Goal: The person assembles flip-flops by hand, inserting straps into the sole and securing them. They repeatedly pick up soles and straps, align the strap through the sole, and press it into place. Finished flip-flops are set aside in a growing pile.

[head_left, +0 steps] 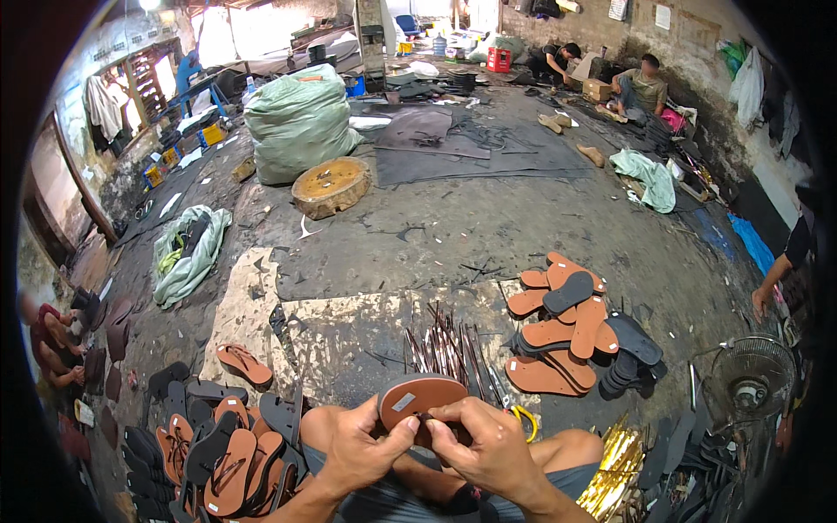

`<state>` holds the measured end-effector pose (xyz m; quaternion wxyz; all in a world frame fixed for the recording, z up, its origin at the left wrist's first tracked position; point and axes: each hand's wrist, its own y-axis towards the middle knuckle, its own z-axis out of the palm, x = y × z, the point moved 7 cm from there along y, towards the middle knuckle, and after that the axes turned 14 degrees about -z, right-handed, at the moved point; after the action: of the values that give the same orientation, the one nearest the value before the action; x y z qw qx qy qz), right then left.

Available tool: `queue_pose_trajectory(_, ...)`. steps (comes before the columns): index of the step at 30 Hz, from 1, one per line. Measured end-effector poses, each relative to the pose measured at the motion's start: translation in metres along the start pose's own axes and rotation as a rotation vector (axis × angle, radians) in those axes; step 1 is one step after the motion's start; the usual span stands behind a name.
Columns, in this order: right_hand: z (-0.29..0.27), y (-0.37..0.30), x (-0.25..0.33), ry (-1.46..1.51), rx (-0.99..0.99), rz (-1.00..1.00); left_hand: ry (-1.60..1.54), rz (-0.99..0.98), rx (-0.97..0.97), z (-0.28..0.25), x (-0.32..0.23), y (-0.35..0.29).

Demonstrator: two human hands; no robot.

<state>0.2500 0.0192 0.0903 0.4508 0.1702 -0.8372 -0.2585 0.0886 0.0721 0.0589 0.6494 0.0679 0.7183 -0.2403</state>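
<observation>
A brown sandal sole [417, 394] with a small pale sticker is held up over my lap, tilted toward me. My left hand [368, 443] grips its left edge, the thumb pressed near the middle of the face. There, the fingers of my right hand [481, 441] pinch a small black piece [425, 417], which looks like the end of a strap; the fingers partly hide it. Just beyond the sole lies a bundle of dark shiny straps [446, 349]. Scissors with yellow handles [526, 422] rest beside my right hand.
Brown and black soles [558, 336] are piled ahead on the right. Strapped sandals [231, 471] heap at my left, gold strips [615, 471] at my right near a fan [751, 379]. Farther off stand a large sack [298, 122] and a wooden block [331, 186]. Other people sit around.
</observation>
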Motion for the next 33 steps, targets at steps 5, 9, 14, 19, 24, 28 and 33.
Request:
queue_pose_trajectory(5, -0.001, 0.0, 0.01, -0.223, 0.128, -0.069, 0.283, 0.175, -0.094, 0.004, -0.007, -0.003)
queue_pose_trajectory(9, 0.0, 0.005, 0.02, -0.242, 0.162, -0.087, 0.379, 0.274, -0.155, 0.004, -0.004, -0.002)
queue_pose_trajectory(14, 0.005, -0.001, 0.017, -0.222, 0.119, -0.092, 0.288, 0.216, -0.165, 0.008, -0.001, -0.001)
queue_pose_trajectory(19, 0.007, -0.007, 0.0, -0.256, 0.031, -0.106, 0.437, 0.218, -0.083, 0.025, 0.002, -0.006)
queue_pose_trajectory(24, 0.006, -0.005, -0.021, -0.214, -0.022, -0.077, 0.34, 0.171, -0.139, 0.022, 0.011, 0.017)
queue_pose_trajectory(28, 0.006, -0.005, -0.03, -0.283, -0.018, -0.047, 0.362, 0.188, -0.152, 0.03, 0.011, 0.022)
queue_pose_trajectory(33, 0.007, -0.005, -0.037, -0.22, -0.003, -0.081, 0.508, 0.258, -0.205, 0.035, -0.004, 0.017)
